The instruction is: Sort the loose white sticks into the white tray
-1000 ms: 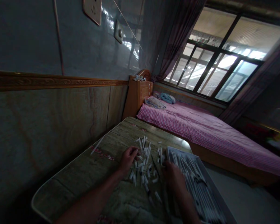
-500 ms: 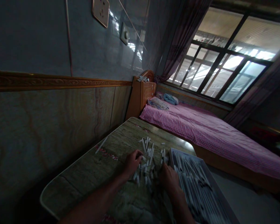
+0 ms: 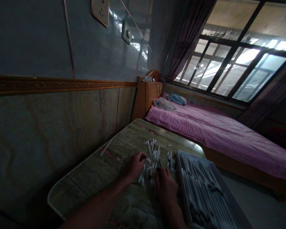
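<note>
Short white tubes [image 3: 154, 155] lie scattered in a loose pile on the stone-patterned table [image 3: 85, 187]. At the pile's left edge my left hand [image 3: 135, 166] has its fingers curled in a pinch; what is between them is too dark and small to make out. My right hand [image 3: 166, 184] is closed at the near right of the pile. A thin dark piece [image 3: 159, 163] shows by its fingertips, its kind unclear. Right of that hand stands a shallow box [image 3: 184, 187] full of long thin white sticks [image 3: 200, 181] with dark parts among them.
One longer white stick [image 3: 106, 147] lies near the table's left edge. Beyond the table is a bed [image 3: 205, 130] with a pink checked cover and a wooden headboard [image 3: 147, 95]. A tiled wall [image 3: 85, 121] runs along the left, and a window [image 3: 228, 63] is at the back right.
My right hand has moved left, from beside the box toward the pile and my left hand. My left hand stays by the pile, pinched. The view has shifted slightly.
</note>
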Demonstrator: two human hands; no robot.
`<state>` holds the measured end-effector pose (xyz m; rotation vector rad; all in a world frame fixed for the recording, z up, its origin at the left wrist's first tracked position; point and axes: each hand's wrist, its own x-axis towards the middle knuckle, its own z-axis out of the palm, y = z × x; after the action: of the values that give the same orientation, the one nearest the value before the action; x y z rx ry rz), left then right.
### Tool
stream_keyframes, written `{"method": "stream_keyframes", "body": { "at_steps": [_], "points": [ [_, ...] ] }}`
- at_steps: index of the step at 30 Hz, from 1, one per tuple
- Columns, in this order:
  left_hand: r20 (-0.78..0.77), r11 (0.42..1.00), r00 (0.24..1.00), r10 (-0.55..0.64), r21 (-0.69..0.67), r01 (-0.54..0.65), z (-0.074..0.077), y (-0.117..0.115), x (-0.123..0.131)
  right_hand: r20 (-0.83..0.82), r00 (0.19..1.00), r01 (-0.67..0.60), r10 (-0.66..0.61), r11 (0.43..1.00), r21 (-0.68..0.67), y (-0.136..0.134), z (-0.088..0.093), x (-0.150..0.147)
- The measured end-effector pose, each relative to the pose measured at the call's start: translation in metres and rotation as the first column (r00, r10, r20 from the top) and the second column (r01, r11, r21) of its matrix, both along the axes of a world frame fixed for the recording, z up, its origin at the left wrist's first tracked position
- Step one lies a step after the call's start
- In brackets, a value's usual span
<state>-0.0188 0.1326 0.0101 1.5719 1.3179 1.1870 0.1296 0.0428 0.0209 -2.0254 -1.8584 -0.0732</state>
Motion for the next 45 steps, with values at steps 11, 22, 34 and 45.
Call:
{"method": "stream_keyframes", "body": {
  "at_steps": [11,22,34,45],
  "points": [
    [-0.411,0.974,0.902,-0.131,0.118,0.196,0.005,-0.017,0.003,-0.491,0.868,0.048,0.071,0.973,0.225,0.008,-0.01,0.012],
    [-0.525,0.966,0.84,-0.134,0.12,0.228,0.007,-0.021,0.004,-0.653,0.757,0.138,0.023,0.971,0.194,0.012,-0.015,0.017],
    [0.071,0.998,0.997,-0.031,0.054,0.027,0.003,-0.011,0.008,-0.687,0.726,0.17,0.027,0.961,0.216,0.013,-0.013,0.017],
    [0.65,0.983,0.758,0.059,-0.169,0.068,0.011,0.001,0.003,-0.534,0.814,-0.047,0.23,0.941,0.335,0.005,-0.009,0.005]
  ]
}}
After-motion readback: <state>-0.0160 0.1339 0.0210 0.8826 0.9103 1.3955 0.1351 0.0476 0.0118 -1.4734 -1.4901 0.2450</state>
